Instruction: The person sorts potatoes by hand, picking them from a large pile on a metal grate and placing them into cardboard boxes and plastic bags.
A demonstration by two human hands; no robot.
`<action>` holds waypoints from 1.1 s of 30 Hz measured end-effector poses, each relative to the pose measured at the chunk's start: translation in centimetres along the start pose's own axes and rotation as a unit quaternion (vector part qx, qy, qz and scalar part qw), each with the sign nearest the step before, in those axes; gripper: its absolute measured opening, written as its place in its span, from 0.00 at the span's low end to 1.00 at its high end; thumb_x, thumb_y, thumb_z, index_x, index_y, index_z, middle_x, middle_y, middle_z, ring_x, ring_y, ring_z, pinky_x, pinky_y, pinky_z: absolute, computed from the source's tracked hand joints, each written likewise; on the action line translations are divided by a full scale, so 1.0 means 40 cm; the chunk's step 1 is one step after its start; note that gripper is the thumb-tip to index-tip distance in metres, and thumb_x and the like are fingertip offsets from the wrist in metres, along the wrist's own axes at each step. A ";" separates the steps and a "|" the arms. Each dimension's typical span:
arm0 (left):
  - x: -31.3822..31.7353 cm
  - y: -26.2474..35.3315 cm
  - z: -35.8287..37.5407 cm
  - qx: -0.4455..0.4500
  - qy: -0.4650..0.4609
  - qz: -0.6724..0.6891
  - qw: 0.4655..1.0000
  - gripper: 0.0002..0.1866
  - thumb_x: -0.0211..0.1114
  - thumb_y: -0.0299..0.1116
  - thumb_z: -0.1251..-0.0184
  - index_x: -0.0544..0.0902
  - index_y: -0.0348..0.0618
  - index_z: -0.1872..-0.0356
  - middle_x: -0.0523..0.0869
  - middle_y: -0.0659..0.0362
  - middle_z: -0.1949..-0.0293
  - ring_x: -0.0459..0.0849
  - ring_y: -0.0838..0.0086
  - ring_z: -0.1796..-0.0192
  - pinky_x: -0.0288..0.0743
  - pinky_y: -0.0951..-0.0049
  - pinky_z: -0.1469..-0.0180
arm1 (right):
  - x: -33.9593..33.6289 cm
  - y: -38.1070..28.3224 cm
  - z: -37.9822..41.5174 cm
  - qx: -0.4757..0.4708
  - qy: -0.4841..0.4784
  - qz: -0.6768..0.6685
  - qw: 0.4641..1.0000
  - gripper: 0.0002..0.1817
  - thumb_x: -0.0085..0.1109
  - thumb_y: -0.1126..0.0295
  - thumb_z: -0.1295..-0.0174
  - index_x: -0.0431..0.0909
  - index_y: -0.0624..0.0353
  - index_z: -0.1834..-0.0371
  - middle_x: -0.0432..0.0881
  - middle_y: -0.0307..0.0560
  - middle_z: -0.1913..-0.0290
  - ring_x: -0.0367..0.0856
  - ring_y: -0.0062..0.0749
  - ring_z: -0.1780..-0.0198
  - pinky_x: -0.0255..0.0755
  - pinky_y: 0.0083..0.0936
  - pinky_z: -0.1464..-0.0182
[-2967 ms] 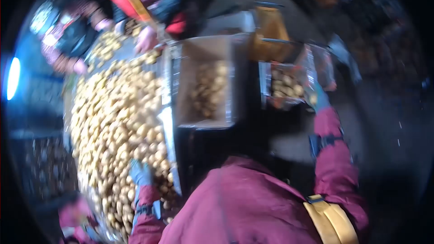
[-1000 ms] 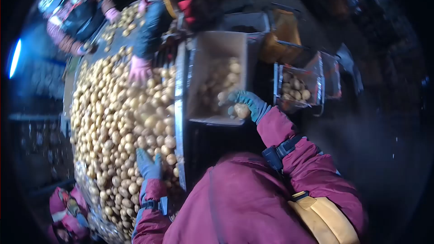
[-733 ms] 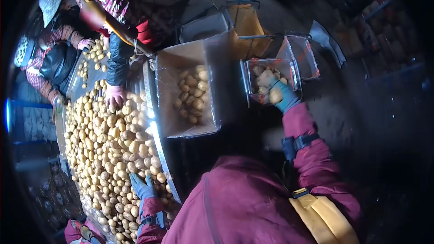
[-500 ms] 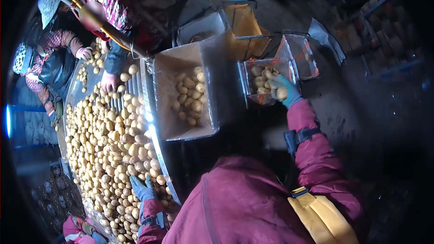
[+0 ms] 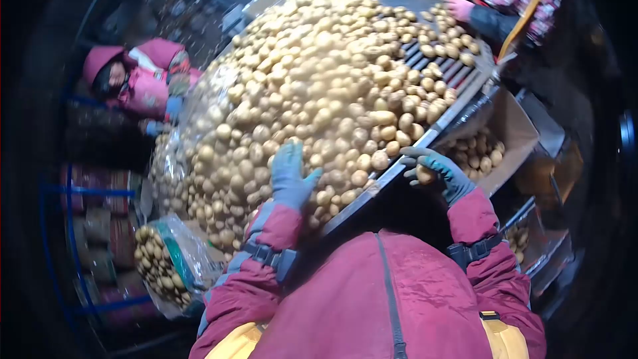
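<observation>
A wide heap of potatoes (image 5: 319, 86) covers the sorting table. My left hand (image 5: 291, 176), in a blue-grey glove, lies on the near part of the heap with its fingers and thumb apart. Over the table's metal edge (image 5: 389, 176), my right hand (image 5: 438, 171), gloved too, has its fingers curled round a potato (image 5: 425, 173). Just beyond that hand, a lined cardboard box (image 5: 512, 126) holds more potatoes.
At the left, a person in pink (image 5: 143, 80) stands by the table. Another person's gloved hands (image 5: 458, 3) are at the top right. A plastic bag of potatoes (image 5: 159, 266) sits at lower left. A crate (image 5: 545, 246) stands at lower right.
The view has swung left toward the table. My right hand has moved from the small crate to the table edge. My left hand is still on the heap, fingers apart.
</observation>
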State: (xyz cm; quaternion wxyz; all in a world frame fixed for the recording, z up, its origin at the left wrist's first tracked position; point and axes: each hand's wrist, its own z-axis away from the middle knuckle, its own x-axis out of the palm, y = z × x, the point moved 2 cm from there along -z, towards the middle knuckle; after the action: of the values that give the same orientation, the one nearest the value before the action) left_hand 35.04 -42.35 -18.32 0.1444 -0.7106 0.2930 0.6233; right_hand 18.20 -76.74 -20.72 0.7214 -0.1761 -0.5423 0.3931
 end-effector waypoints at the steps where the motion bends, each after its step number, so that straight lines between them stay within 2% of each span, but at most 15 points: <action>1: -0.022 -0.043 0.044 -0.038 0.006 -0.035 0.999 0.49 0.76 0.52 0.45 0.66 0.42 0.24 0.67 0.42 0.25 0.62 0.48 0.23 0.52 0.50 0.21 | 0.044 0.009 -0.025 0.013 0.013 -0.015 1.000 0.34 0.62 0.52 0.32 0.71 0.61 0.28 0.83 0.50 0.40 0.85 0.31 0.47 0.82 0.26 0.51; 3: -0.084 -0.085 0.124 -0.123 0.016 -0.073 0.990 0.50 0.76 0.53 0.46 0.65 0.43 0.23 0.66 0.41 0.25 0.61 0.47 0.22 0.51 0.49 0.21 | 0.091 0.058 -0.121 0.079 0.007 -0.022 0.997 0.30 0.58 0.53 0.28 0.74 0.63 0.32 0.86 0.51 0.48 0.86 0.29 0.55 0.80 0.21 0.60; 5: -0.070 -0.125 0.190 -0.152 -0.008 -0.095 0.984 0.52 0.76 0.54 0.47 0.64 0.43 0.23 0.63 0.43 0.23 0.56 0.46 0.20 0.47 0.46 0.20 | 0.150 0.098 -0.183 0.136 0.001 -0.098 0.986 0.29 0.53 0.48 0.25 0.80 0.69 0.43 0.87 0.51 0.66 0.84 0.32 0.73 0.74 0.21 0.77; 8: -0.040 -0.088 0.205 -0.192 -0.054 -0.145 0.969 0.53 0.76 0.56 0.48 0.64 0.44 0.23 0.59 0.43 0.21 0.49 0.44 0.18 0.42 0.43 0.19 | 0.180 0.186 -0.274 0.221 -0.026 -0.068 0.972 0.30 0.53 0.46 0.25 0.81 0.68 0.47 0.87 0.50 0.69 0.84 0.33 0.76 0.74 0.23 0.78; 11: 0.004 -0.115 0.146 -0.147 -0.020 -0.065 0.987 0.53 0.76 0.57 0.50 0.66 0.45 0.24 0.60 0.44 0.21 0.50 0.43 0.18 0.43 0.44 0.19 | 0.201 0.197 -0.288 0.235 -0.076 -0.084 0.965 0.29 0.56 0.48 0.27 0.80 0.64 0.40 0.86 0.46 0.63 0.84 0.32 0.66 0.79 0.26 0.64; 17: -0.003 -0.107 -0.002 -0.143 -0.075 -0.060 0.985 0.50 0.73 0.56 0.46 0.64 0.47 0.23 0.58 0.47 0.20 0.51 0.43 0.19 0.44 0.42 0.20 | 0.266 0.116 -0.260 0.235 -0.036 0.001 0.971 0.24 0.59 0.52 0.28 0.79 0.51 0.35 0.84 0.41 0.50 0.82 0.30 0.56 0.77 0.26 0.55; 18: 0.007 -0.093 -0.023 -0.153 -0.082 -0.075 0.982 0.49 0.73 0.56 0.45 0.65 0.48 0.23 0.57 0.48 0.20 0.51 0.43 0.19 0.44 0.41 0.20 | 0.267 0.110 -0.259 0.242 -0.022 0.000 0.970 0.23 0.60 0.55 0.29 0.79 0.48 0.34 0.83 0.41 0.48 0.82 0.31 0.56 0.77 0.26 0.56; 19: 0.014 -0.084 -0.038 -0.162 -0.088 -0.088 0.979 0.48 0.73 0.56 0.44 0.66 0.49 0.23 0.57 0.50 0.20 0.50 0.44 0.19 0.44 0.40 0.21 | 0.241 0.129 -0.262 0.201 -0.070 -0.006 0.977 0.24 0.60 0.53 0.29 0.78 0.50 0.33 0.83 0.41 0.49 0.82 0.31 0.56 0.76 0.26 0.57; 20: 0.024 -0.083 -0.039 -0.143 -0.072 -0.102 0.982 0.49 0.73 0.57 0.44 0.65 0.51 0.22 0.57 0.50 0.20 0.49 0.42 0.19 0.43 0.37 0.21 | 0.227 0.130 -0.260 0.195 -0.065 -0.007 0.979 0.26 0.59 0.51 0.29 0.78 0.52 0.34 0.84 0.42 0.51 0.82 0.31 0.57 0.75 0.25 0.59; 24: 0.049 -0.093 -0.076 -0.113 -0.055 -0.083 0.989 0.50 0.73 0.59 0.46 0.65 0.51 0.22 0.59 0.51 0.21 0.51 0.41 0.20 0.43 0.38 0.21 | 0.205 0.155 -0.272 0.190 -0.021 -0.058 0.980 0.31 0.56 0.44 0.28 0.77 0.59 0.35 0.85 0.46 0.58 0.80 0.31 0.63 0.70 0.21 0.66; 27: 0.080 -0.078 -0.128 -0.145 -0.053 -0.075 0.985 0.50 0.73 0.60 0.45 0.65 0.51 0.22 0.61 0.52 0.21 0.51 0.40 0.20 0.42 0.39 0.20 | 0.210 0.156 -0.282 0.200 0.014 -0.047 0.979 0.31 0.55 0.43 0.28 0.77 0.60 0.35 0.85 0.48 0.62 0.80 0.31 0.66 0.69 0.19 0.69; 28: 0.057 -0.060 -0.143 -0.136 -0.080 -0.082 0.984 0.48 0.71 0.60 0.43 0.66 0.50 0.23 0.63 0.52 0.22 0.52 0.44 0.20 0.41 0.37 0.20 | 0.222 0.152 -0.288 0.211 0.044 -0.023 0.976 0.30 0.55 0.43 0.28 0.78 0.58 0.37 0.86 0.47 0.58 0.81 0.30 0.63 0.72 0.22 0.66; 31: 0.101 -0.046 -0.151 -0.045 -0.074 -0.022 0.996 0.44 0.70 0.59 0.41 0.69 0.49 0.26 0.64 0.50 0.22 0.55 0.52 0.19 0.40 0.41 0.19 | 0.275 0.136 -0.322 0.175 0.030 -0.030 0.984 0.31 0.52 0.42 0.26 0.81 0.61 0.42 0.86 0.43 0.60 0.81 0.28 0.65 0.71 0.20 0.69; 32: 0.094 -0.038 -0.132 -0.012 -0.004 0.031 0.999 0.34 0.70 0.52 0.40 0.77 0.49 0.34 0.71 0.49 0.28 0.65 0.57 0.24 0.50 0.46 0.21 | 0.275 0.134 -0.341 0.199 0.013 -0.039 0.979 0.31 0.52 0.42 0.26 0.80 0.60 0.40 0.87 0.45 0.55 0.84 0.29 0.60 0.75 0.23 0.66; 33: 0.091 -0.060 -0.127 -0.011 -0.009 0.034 0.999 0.29 0.70 0.49 0.41 0.80 0.48 0.40 0.76 0.48 0.35 0.71 0.55 0.30 0.58 0.49 0.26 | 0.285 0.142 -0.352 0.144 0.032 -0.054 0.988 0.31 0.52 0.42 0.26 0.79 0.60 0.39 0.87 0.48 0.50 0.86 0.32 0.55 0.79 0.27 0.61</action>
State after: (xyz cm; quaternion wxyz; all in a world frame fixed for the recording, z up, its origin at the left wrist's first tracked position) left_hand 40.71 -44.22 -21.32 0.1179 -0.6962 0.3084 0.6374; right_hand 30.20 -62.10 -22.18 0.7763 -0.0530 -0.4654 0.4219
